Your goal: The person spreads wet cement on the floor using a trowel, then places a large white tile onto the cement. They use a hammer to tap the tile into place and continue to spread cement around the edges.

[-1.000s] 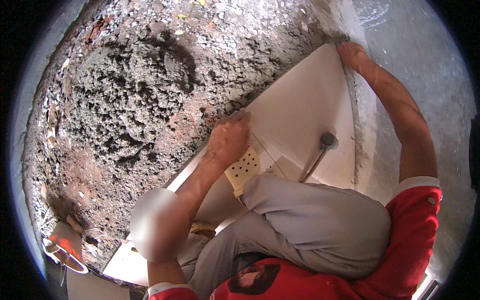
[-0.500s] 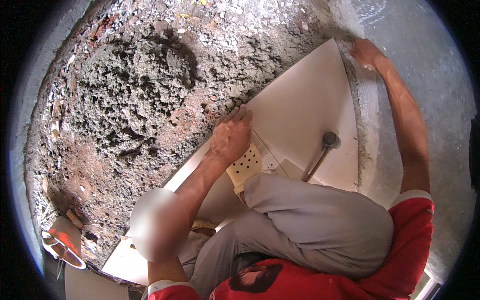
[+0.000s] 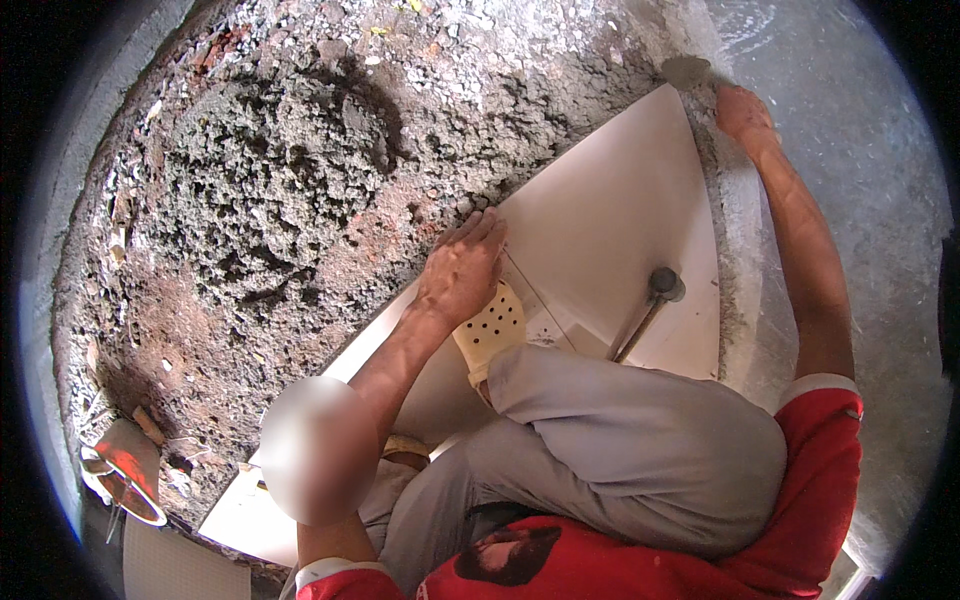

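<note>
My right hand [image 3: 746, 112] is closed at the far right, by the pointed corner of the laid pale tiles [image 3: 610, 190]. It grips a trowel, whose grey blade [image 3: 686, 71] shows over the mortar just beyond that corner; the handle is hidden in the fist. My left hand [image 3: 462, 262] lies with fingers extended on the left edge of the tiles, where they meet the rough mortar bed [image 3: 270, 190]. Nothing shows in it. A mallet [image 3: 663, 283] with a dark round head rests on the tiles, its handle running toward my knee.
My cream perforated shoe [image 3: 492, 322] stands on the tiles beside my left hand. An orange-and-grey container [image 3: 130, 455] lies tipped at the lower left, near another pale tile [image 3: 180, 570]. Smooth grey floor [image 3: 880, 220] runs along the right.
My right hand has moved slightly to the right, and the trowel blade now shows more broadly. My left hand stays in place on the tile edge.
</note>
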`<state>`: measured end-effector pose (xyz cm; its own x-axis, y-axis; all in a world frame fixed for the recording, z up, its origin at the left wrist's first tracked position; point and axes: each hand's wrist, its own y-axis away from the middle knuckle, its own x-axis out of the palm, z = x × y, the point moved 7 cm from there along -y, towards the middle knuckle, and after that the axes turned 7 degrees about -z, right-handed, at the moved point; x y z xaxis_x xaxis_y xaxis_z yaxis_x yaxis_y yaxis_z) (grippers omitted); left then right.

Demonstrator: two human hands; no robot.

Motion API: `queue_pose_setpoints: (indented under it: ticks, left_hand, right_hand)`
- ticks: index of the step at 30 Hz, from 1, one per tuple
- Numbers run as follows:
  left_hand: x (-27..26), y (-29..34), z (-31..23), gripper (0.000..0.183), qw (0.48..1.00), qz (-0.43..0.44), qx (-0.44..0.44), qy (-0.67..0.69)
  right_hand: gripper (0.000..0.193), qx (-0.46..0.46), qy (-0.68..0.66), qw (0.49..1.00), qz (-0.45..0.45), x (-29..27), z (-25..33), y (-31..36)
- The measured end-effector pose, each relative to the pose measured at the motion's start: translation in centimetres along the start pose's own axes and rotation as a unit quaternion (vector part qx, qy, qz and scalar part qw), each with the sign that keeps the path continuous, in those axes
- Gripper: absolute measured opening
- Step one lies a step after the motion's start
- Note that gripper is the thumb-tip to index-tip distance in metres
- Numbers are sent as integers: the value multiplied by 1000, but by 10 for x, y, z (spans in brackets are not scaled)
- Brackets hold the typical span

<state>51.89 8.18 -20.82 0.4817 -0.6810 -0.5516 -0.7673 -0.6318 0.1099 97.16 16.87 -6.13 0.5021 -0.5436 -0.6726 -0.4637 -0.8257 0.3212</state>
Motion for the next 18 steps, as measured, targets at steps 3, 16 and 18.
queue_pose_setpoints:
  ticks: [3, 16, 18]
  left_hand:
    - [-1, 1, -1, 47, 1000, 2, 0, -6]
    - [0, 1, -1, 45, 999, -8, 18, -26]
    - [0, 1, 0, 44, 1000, 5, -5, -12]
  right_hand:
    - [28, 2, 3, 1000, 11, 3, 0, -4]
    - [28, -88, 1, 996, 12, 2, 23, 4]
    - [27, -112, 5, 993, 30, -10, 34, 13]
